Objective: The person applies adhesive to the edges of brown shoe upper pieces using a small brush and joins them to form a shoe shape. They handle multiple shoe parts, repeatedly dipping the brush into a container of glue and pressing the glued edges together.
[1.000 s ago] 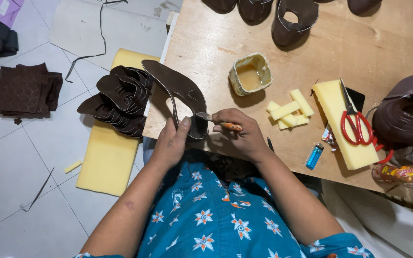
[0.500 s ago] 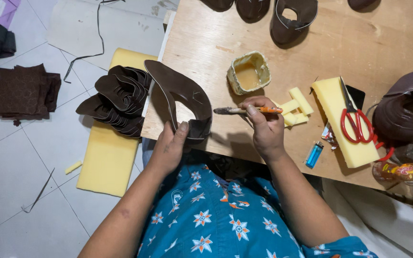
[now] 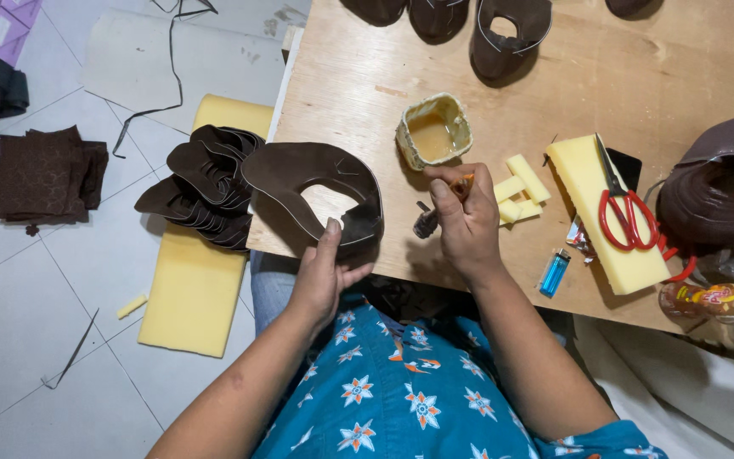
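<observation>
My left hand [image 3: 326, 274] pinches the near edge of a curved dark brown leather piece [image 3: 312, 187] that lies flat at the left end of the wooden table [image 3: 605, 76]. My right hand [image 3: 467, 223] grips a small brush with an orange handle [image 3: 435, 212], bristles pointing down-left, just below a yellowed glue pot [image 3: 435, 132]. The brush tip hovers right of the leather piece, not touching it.
A stack of matching brown leather pieces [image 3: 206, 183] sits on a yellow foam slab [image 3: 193, 289] at the left. Small foam blocks [image 3: 520, 187], red scissors [image 3: 626, 212] on foam, a blue lighter [image 3: 554, 272], a bottle [image 3: 715, 302] and more leather shapes lie around.
My right hand left the leather piece, swung right toward the foam blocks, then came back by the glue pot with the brush turned down. The leather piece now lies flatter under my left hand.
</observation>
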